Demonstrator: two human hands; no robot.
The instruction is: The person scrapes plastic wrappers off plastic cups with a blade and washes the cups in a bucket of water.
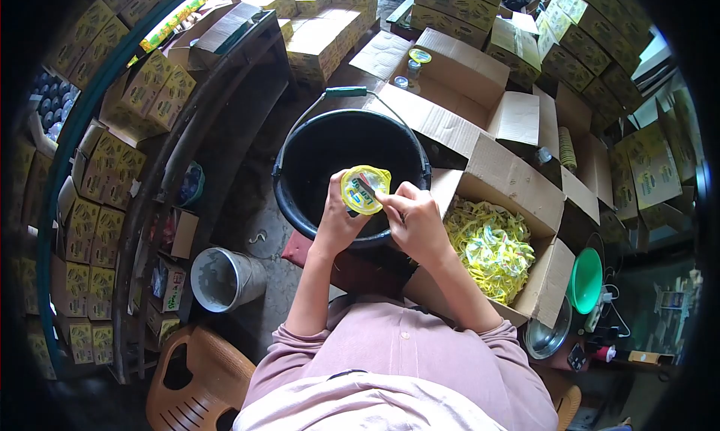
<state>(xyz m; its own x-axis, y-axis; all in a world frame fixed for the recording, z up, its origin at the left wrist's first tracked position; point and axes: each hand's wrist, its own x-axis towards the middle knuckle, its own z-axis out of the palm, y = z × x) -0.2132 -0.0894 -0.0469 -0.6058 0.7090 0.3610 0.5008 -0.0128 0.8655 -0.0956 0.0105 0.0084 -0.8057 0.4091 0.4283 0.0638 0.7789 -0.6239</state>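
Over the near side of a black bucket, my left hand is wrapped round a cup with a yellow-rimmed printed lid. The lid faces up toward the camera. My right hand is at the cup's right side, its thumb and index finger pinched together at the lid's edge; a thin dark strip lies across the lid near these fingertips. Whether the fingers grip the strip or the rim is too small to tell. To the right, an open cardboard box holds a heap of yellow and white lid scraps.
Further off, an open carton has several small cups inside. A grey pail stands at left, near an orange plastic chair. Stacked printed boxes fill the left shelf. A green bowl is at right.
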